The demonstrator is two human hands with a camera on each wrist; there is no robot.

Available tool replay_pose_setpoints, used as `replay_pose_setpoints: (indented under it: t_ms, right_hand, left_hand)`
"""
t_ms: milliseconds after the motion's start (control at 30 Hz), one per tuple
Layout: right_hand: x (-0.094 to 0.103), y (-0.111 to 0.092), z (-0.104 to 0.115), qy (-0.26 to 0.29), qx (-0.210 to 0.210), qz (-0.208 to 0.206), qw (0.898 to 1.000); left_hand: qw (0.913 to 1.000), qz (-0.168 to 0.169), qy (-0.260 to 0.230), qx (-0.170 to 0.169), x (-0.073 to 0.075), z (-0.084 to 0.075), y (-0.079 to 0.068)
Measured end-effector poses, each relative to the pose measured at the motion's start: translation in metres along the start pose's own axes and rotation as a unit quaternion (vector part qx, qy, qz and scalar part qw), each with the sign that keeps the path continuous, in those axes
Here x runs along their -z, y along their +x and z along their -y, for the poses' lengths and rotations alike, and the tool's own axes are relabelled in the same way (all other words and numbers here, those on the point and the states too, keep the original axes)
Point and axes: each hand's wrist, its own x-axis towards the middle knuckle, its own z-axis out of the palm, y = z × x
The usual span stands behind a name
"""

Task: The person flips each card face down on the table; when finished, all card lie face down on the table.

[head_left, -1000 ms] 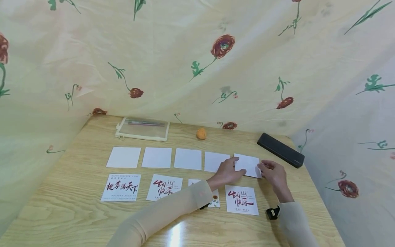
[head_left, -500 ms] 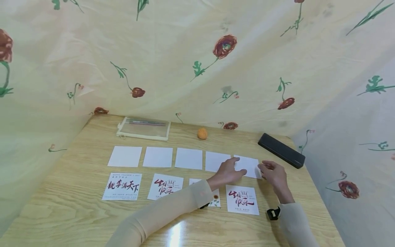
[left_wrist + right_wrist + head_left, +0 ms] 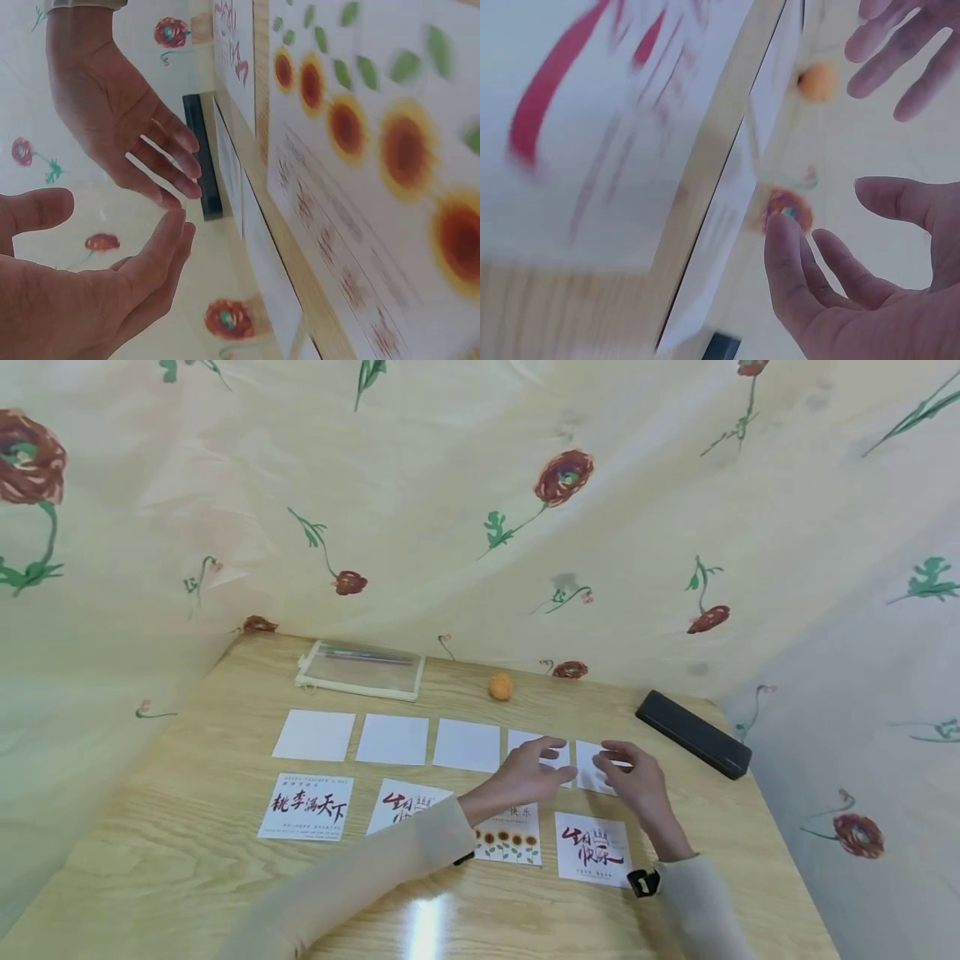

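Note:
In the head view my left hand (image 3: 521, 772) is raised over the fourth blank white card (image 3: 521, 738) of the back row, fingers extended and holding nothing. Facing it, my right hand (image 3: 636, 781) is above the fifth blank card (image 3: 587, 775), fingers loosely bent and nothing between them. The left wrist view shows both hands off the table, beside a card printed with sunflowers (image 3: 405, 146). In the front row, that sunflower card is partly behind my left forearm. A card with red lettering (image 3: 592, 850) lies to its right.
Three more blank cards (image 3: 467, 745) continue the back row leftward. Further printed cards (image 3: 306, 806) lie at front left. Behind stand a clear zip pouch (image 3: 367, 672) with pens, an orange ball (image 3: 500, 687) and a long black case (image 3: 693, 733). Flowered cloth (image 3: 450, 510) hangs behind the table.
Both hands have come off the fifth blank card and lifted. The left hand moved left, uncovering more of the sunflower card; the right hand moved slightly left. The head view has shifted a little.

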Motion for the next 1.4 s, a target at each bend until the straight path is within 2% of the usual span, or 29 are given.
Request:
replay_pose_setpoints:
  t_ms: [300, 567, 833, 967, 1100, 1267, 1400]
  right_hand:
    - [-0.043, -0.007, 0.021, 0.036, 0.059, 0.047, 0.996]
    - [-0.083, -0.018, 0.044, 0.05, 0.088, 0.099, 0.99]
    - [-0.122, -0.027, 0.071, 0.065, 0.126, 0.149, 0.979]
    - [-0.138, -0.034, 0.086, 0.092, 0.147, 0.189, 0.966]
    - [-0.155, -0.042, 0.101, 0.12, 0.156, 0.233, 0.952]
    - [-0.174, -0.05, 0.118, 0.146, 0.151, 0.284, 0.936]
    - [-0.19, -0.056, 0.13, 0.168, 0.132, 0.318, 0.924]
  left_hand:
    - [0.9999, -0.008, -0.008, 0.006, 0.069, 0.036, -0.043]
    - [0.9958, -0.079, 0.037, 0.03, 0.123, 0.059, -0.082]
    - [0.9905, -0.101, 0.084, 0.04, 0.173, 0.07, -0.121]
    - [0.9853, -0.11, 0.123, 0.043, 0.191, 0.075, -0.143]
    - [0.9768, -0.134, 0.158, 0.055, 0.205, 0.079, -0.162]
    - [0.965, -0.164, 0.191, 0.075, 0.219, 0.088, -0.18]
    - [0.9571, -0.176, 0.207, 0.099, 0.227, 0.095, -0.192]
